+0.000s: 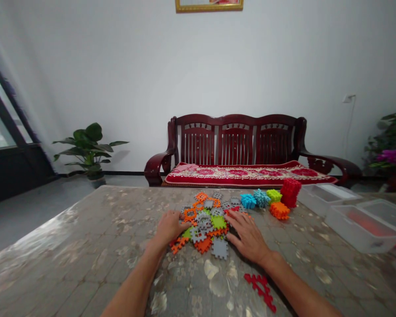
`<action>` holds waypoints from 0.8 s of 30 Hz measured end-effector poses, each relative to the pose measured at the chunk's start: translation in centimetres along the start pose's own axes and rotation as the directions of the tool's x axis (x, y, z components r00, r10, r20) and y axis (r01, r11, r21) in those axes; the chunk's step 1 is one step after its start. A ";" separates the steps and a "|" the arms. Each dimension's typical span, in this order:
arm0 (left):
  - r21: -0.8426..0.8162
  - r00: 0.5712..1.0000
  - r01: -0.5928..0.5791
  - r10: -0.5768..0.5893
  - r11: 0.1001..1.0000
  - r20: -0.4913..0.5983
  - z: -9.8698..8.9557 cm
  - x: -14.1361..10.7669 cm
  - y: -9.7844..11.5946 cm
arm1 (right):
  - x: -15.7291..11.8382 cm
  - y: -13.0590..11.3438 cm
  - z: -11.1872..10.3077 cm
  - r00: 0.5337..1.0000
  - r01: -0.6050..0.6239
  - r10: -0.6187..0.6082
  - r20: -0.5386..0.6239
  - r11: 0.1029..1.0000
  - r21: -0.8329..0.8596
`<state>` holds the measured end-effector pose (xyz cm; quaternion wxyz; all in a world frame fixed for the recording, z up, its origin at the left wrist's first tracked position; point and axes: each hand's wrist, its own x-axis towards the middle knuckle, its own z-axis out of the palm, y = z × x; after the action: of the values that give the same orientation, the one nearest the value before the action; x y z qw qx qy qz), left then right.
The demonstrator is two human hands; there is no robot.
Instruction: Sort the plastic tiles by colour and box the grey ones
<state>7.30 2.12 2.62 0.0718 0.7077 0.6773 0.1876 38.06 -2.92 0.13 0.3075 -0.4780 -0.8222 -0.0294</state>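
Observation:
A loose heap of flat plastic interlocking tiles (204, 222) in grey, orange, green and red lies on the table between my hands. My left hand (170, 226) rests against the heap's left edge, its fingers partly hidden and its thumb towards the tiles. On the right side, my right hand (247, 233) lies palm down with fingers spread, touching the outer tiles. A grey square tile (220, 248) sits at the near edge of the heap. Close to my right forearm lies a red openwork tile piece (261, 290), apart from the rest.
Behind my right hand stand stacks of tiles: blue (248, 201), green (274, 195), orange (280, 211) and a tall red one (290, 193). Clear plastic boxes (359, 229) stand at the right. Beyond the patterned table (86, 237) is a wooden bench (236, 145).

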 end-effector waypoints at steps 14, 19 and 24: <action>-0.165 0.974 0.225 -0.218 0.960 0.061 0.8 1.1 1.9 | -0.3 -0.1 -0.1 0.996 0.003 0.005 -0.086 0.995 0.098; -0.272 0.980 0.199 -0.191 0.942 0.055 0.3 1.6 1.6 | -0.1 -0.1 -0.1 0.989 -0.032 0.049 -0.138 0.992 0.124; -0.412 0.989 -0.134 0.098 0.901 -0.107 -0.5 1.3 3.4 | 0.6 -1.0 -0.8 0.968 -0.129 0.182 -0.171 0.951 0.282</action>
<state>10.29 3.13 4.49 0.1817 0.7065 0.5806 0.3616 37.43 -3.31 1.34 0.4502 -0.4902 -0.7439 0.0602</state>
